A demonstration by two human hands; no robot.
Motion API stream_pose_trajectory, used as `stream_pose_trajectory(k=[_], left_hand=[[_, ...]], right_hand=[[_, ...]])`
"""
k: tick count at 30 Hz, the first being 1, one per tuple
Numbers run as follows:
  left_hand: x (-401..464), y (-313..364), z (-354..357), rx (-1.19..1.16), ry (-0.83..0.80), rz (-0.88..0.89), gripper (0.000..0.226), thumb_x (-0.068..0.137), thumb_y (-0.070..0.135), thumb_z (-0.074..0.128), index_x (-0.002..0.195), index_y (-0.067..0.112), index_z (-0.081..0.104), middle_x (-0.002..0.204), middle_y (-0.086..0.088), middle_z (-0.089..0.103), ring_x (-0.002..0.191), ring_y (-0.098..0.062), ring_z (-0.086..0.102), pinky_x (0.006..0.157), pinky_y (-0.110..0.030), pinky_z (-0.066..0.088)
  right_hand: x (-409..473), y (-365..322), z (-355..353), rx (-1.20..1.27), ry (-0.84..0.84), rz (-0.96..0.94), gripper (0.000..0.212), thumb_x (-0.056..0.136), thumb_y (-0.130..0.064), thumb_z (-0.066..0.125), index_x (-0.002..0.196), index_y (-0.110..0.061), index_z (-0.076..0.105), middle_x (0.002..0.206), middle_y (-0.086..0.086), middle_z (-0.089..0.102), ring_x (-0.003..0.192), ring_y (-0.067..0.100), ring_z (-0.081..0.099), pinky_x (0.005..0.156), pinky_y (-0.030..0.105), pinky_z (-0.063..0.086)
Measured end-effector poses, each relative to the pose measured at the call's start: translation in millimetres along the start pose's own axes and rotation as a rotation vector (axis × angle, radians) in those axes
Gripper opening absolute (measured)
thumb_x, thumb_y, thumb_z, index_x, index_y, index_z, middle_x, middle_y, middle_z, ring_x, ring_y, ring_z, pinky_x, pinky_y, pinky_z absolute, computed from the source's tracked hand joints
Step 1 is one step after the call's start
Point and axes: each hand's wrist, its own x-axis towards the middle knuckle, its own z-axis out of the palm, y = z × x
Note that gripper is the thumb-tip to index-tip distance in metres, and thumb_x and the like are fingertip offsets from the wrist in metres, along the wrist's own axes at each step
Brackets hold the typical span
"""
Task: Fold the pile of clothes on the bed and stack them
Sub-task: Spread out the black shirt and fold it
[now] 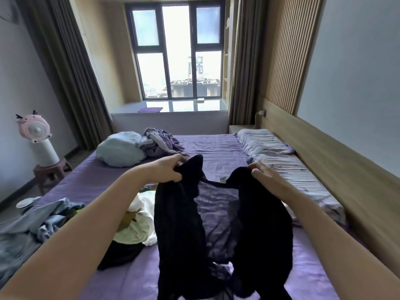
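Both hands are up over the bed (218,148), holding one black garment (184,224) between them. The left hand (167,169) has its fingers curled round a bunched top corner; the right hand (263,173) pinches the other top corner, fingers bent over the cloth. A thin strap runs between the two corners, with a small white tag (222,180) on it. The garment hangs down in two dark lobes, and the sheer middle lets the purple sheet show through; its lower end trails toward the sheet.

To the left lies one pile (138,219) of unfolded clothes, white and pale green on top, something black beneath. Beside it, at the bed's left edge, is one grey-blue heap (43,219). Farther up the bed sit one pale blue bundle (121,151) and one lilac heap (159,142), touching each other. Two striped pillows (265,140) lie along the headboard on the right. One pink fan (35,128) stands on one stool (50,171) beside the bed.
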Motion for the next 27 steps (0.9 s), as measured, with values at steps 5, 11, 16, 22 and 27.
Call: stream_pose_trajectory(k=[5, 11, 16, 22, 27], left_hand=[[-10.7, -16.6, 0.3, 0.333, 0.228, -0.003, 0.020, 0.079, 0.023, 0.076, 0.083, 0.009, 0.062, 0.074, -0.002, 0.056, 0.073, -0.018, 0.051, 0.066, -0.029, 0.039], [-37.3, -32.8, 25.1, 0.022, 0.465, -0.020, 0.040, 0.074, 0.036, 0.080, 0.068, 0.014, 0.047, 0.062, 0.004, 0.047, 0.059, -0.012, 0.042, 0.056, -0.027, 0.032], [-62.8, -30.3, 40.0, 0.182, 0.551, 0.068, 0.049, 0.075, 0.052, 0.073, 0.066, 0.017, 0.041, 0.057, 0.006, 0.046, 0.056, -0.014, 0.041, 0.054, -0.027, 0.031], [-89.1, 3.0, 11.4, 0.715, 0.600, -0.034, 0.069, 0.058, 0.092, 0.029, 0.074, 0.028, 0.049, 0.064, 0.011, 0.049, 0.072, -0.019, 0.056, 0.057, -0.029, 0.030], [-93.5, 23.7, -24.0, 1.030, 0.470, -0.155, 0.086, 0.060, 0.096, 0.017, 0.055, 0.021, 0.059, 0.058, 0.018, 0.042, 0.056, 0.000, 0.037, 0.048, -0.022, 0.016]], right_hand=[[-12.7, 5.9, -7.8, -0.046, -0.261, 0.000, 0.041, 0.076, -0.012, 0.063, 0.116, -0.021, 0.054, 0.097, 0.003, 0.066, 0.083, 0.015, 0.063, 0.072, 0.025, 0.049], [-17.5, 19.8, 7.1, -0.082, -0.019, -0.102, 0.025, 0.088, -0.018, 0.066, 0.068, -0.026, 0.054, 0.060, -0.009, 0.052, 0.056, 0.007, 0.049, 0.056, 0.018, 0.035], [-33.3, 15.5, 18.7, -0.220, 0.163, -0.204, 0.027, 0.089, -0.031, 0.063, 0.069, -0.024, 0.046, 0.064, -0.005, 0.050, 0.061, 0.015, 0.050, 0.057, 0.017, 0.034], [-57.9, -10.4, 11.4, -0.452, 0.306, -0.323, 0.029, 0.094, -0.044, 0.047, 0.089, -0.015, 0.047, 0.079, 0.018, 0.064, 0.078, 0.038, 0.063, 0.063, 0.039, 0.044], [-57.3, -38.0, -3.3, -0.443, 0.180, -0.343, 0.036, 0.090, -0.050, 0.048, 0.077, -0.017, 0.050, 0.072, 0.004, 0.058, 0.075, 0.027, 0.059, 0.068, 0.037, 0.046]])
